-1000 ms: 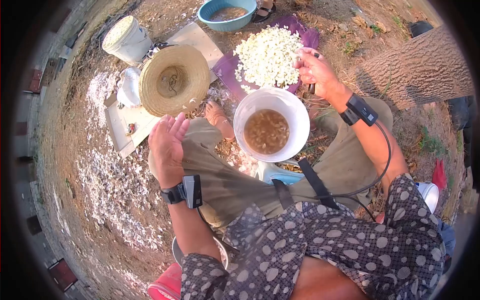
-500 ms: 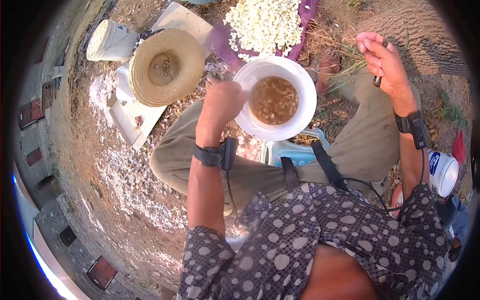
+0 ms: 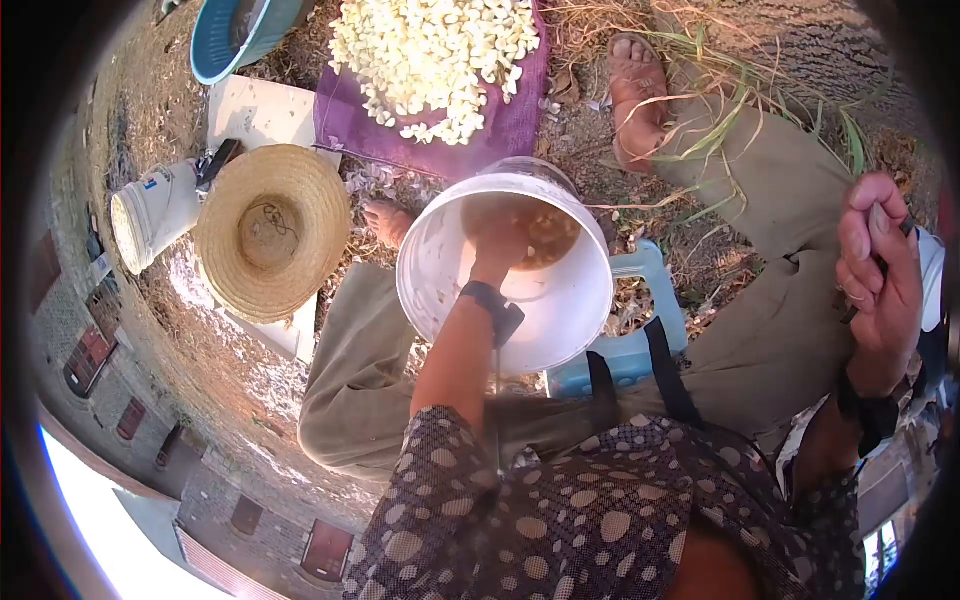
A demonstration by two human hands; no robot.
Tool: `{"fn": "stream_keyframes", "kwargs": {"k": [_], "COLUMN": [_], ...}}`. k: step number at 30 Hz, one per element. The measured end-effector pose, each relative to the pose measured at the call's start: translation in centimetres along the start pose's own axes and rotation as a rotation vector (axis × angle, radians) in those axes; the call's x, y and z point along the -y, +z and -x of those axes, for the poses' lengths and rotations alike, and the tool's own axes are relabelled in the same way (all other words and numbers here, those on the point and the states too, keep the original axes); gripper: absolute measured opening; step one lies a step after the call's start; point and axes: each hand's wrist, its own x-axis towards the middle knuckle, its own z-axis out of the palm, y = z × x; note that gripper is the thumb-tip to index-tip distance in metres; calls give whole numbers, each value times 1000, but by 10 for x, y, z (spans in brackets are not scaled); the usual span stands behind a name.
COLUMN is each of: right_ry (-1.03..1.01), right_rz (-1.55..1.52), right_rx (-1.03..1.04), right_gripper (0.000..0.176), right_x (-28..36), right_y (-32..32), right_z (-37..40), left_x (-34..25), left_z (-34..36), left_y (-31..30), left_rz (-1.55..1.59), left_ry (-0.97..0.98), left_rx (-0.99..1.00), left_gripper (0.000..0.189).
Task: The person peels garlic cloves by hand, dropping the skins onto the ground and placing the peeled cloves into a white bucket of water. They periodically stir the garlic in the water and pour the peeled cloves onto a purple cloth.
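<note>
My left hand (image 3: 500, 240) reaches down into a white bucket (image 3: 560, 315) between my legs, its fingers hidden in brown water among soaking cloves (image 3: 553, 238) that look like garlic. The bucket leans with its mouth toward me. Off to the right, well apart from the bucket, my right hand (image 3: 880, 265) is raised and closed around a small knife with a dark handle (image 3: 851, 315); much of it is covered by the fingers. Beyond the bucket, a heap of pale peeled cloves (image 3: 440, 60) lies on a purple mesh sack (image 3: 510, 125).
A straw hat (image 3: 225, 255) lies at the left, beside a filled white pail (image 3: 170, 215) and a pale board (image 3: 255, 105). A blue basin (image 3: 215, 45) stands at the far left. Near my right leg are a light-blue plastic stool (image 3: 665, 300), grass (image 3: 735, 105) and a tree trunk (image 3: 850, 55).
My left hand has gone from beside the bucket's rim down into its water. The bucket now tilts toward me. My right hand has moved lower and outward, still gripping the knife. The camera view has shifted.
</note>
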Motion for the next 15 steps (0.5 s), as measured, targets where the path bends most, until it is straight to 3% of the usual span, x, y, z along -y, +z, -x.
{"fn": "stream_keyframes", "kwargs": {"k": [2, 7, 9, 11, 13, 15], "right_ry": [4, -52, -53, -31, -37, -76], "right_rz": [-14, -81, -59, -27, 12, 42], "right_rx": [6, 32, 34, 68, 99, 152], "right_gripper": [18, 19, 20, 22, 25, 27], "right_x": [4, -1, -1, 2, 6, 10], "right_y": [0, -4, -2, -3, 1, 9], "right_z": [-1, -3, 0, -1, -2, -4], "left_x": [-15, -50, -83, -90, -101, -86], "left_z": [9, -25, -32, -19, 12, 34], "left_y": [-29, 57, 63, 15, -82, -99], "left_rz": [-130, -9, 154, 530, 942, 1122], "left_ry": [84, 145, 42, -57, -264, -258], "left_rx": [164, 26, -7, 255, 448, 501], "left_gripper": [39, 52, 47, 40, 26, 27]}}
